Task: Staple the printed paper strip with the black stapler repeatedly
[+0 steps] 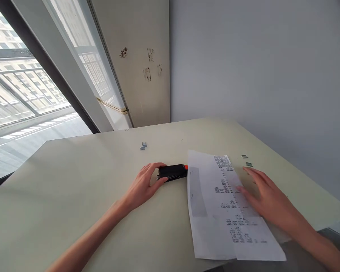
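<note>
Left hand (143,187): one, bare. Thumb on the near side and fingers over the far side, grasping the back end of a stapler.

Stapler (174,172): one, black, with an orange-red tip. Lies on its length between the left fingers and the paper, its front end pointing right, away from those fingers.

Printed paper (212,215): white, print in black, a small table block at the top. Lies between the left and right fingers; its left edge meets the stapler's front end, though whether above it or within its mouth cannot be told. Lower right corner reaches past the bench edge, nearer than the right fingers. Number of sheets: cannot be told.

Right hand (268,196): one, bare. Fingers extended and released, thumb over the paper's right edge; contact unclear.

Left staple strips (143,146): small metal cluster, beyond the left fingers and slightly left.

Right staple strips (249,164): short metal pieces, just beyond the right fingertips.

Bench (73,189): pale top, beneath both hands.

Door panel (141,94): beige, brown-marked, well beyond the left fingers.

Wall (257,68): grey, well beyond the right fingers.
</note>
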`<state>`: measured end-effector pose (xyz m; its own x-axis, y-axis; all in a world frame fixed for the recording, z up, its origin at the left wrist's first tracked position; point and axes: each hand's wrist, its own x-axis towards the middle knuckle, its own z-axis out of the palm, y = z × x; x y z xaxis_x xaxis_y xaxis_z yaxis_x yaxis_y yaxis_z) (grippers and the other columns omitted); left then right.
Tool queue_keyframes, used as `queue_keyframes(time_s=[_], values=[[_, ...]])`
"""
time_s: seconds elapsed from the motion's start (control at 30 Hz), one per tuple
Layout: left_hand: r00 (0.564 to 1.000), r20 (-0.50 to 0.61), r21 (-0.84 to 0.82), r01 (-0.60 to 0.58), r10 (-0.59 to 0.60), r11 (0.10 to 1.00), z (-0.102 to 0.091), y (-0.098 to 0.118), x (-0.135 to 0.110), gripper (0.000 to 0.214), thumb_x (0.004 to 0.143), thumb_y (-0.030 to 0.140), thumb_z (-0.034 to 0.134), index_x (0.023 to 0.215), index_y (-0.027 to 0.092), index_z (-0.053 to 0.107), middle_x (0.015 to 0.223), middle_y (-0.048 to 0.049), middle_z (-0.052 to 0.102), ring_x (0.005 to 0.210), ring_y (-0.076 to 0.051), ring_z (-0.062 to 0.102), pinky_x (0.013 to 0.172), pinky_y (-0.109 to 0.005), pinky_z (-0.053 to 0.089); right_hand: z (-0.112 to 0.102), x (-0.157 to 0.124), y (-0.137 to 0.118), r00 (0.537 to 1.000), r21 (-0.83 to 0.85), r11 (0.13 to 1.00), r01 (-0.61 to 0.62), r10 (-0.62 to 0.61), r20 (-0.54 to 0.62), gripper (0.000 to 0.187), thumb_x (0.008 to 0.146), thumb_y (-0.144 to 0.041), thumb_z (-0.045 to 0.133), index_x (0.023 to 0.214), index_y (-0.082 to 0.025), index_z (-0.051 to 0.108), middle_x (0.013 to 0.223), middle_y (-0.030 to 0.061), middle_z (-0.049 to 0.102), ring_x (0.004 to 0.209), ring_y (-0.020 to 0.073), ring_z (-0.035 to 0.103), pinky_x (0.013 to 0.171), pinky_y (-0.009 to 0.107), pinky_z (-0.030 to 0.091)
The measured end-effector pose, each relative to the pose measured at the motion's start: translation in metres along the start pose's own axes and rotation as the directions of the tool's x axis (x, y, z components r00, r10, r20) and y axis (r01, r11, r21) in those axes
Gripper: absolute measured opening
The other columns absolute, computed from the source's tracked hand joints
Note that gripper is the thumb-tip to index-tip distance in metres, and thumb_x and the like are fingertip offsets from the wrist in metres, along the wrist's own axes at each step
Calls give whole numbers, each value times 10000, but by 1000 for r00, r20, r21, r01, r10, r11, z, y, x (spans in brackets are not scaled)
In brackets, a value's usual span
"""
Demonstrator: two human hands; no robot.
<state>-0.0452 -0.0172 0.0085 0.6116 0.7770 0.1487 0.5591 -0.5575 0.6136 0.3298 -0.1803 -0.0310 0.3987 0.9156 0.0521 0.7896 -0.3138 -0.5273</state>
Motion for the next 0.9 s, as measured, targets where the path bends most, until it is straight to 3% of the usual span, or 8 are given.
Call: queue_keyframes(time_s=[0.13,0.23,0.33,0.4,0.6,0.9], values=[[1000,-23,-15,1,-1,1000,12,-17,0,323,1057,463,523,1305,267,590,1155,-55,711,1069,-250,664,943,-386,513,24,-41,-2,978,-167,967,192,-175,113,673,1019,-661,436,1640,-421,332,1716,-17,344,1522,378,421,1135,593,528],[999,-35,15,-2,2,1000,18,-26,-1,295,1034,467,563,1210,242,634,1071,-58,706,1008,-253,669,899,-380,523,41,-50,-8,947,-188,936,296,-262,188,702,1054,-610,403,1688,-430,162,1761,-46,195,1597,350,264,1252,594,379],[999,-41,40,2,0,999,21,-30,0,289,1005,474,607,1167,241,657,1070,-62,695,1007,-259,661,885,-383,528,51,-34,-9,940,-202,926,319,-283,188,703,1075,-584,357,1699,-406,85,1774,-48,104,1627,323,136,1310,595,227],[999,-41,33,12,-10,999,22,-31,0,273,1000,465,614,1148,243,668,1093,-61,696,1019,-258,660,894,-385,529,51,-16,-7,941,-214,924,316,-278,192,686,1081,-584,323,1701,-389,104,1776,-45,88,1632,305,103,1320,585,189],[997,-58,8,47,-47,999,18,-33,-5,258,997,433,605,1164,257,693,1127,-59,715,1051,-263,665,928,-403,529,48,28,-2,931,-242,911,335,-281,233,670,1081,-608,266,1694,-347,198,1776,-31,110,1636,276,89,1327,558,173],[982,-119,49,155,-148,987,-6,-51,-35,269,1008,471,566,1146,280,695,1130,-45,711,1026,-256,678,893,-381,535,40,63,-6,909,-190,919,345,-277,310,679,1062,-648,286,1670,-345,274,1779,-29,115,1635,295,75,1319,571,190]])
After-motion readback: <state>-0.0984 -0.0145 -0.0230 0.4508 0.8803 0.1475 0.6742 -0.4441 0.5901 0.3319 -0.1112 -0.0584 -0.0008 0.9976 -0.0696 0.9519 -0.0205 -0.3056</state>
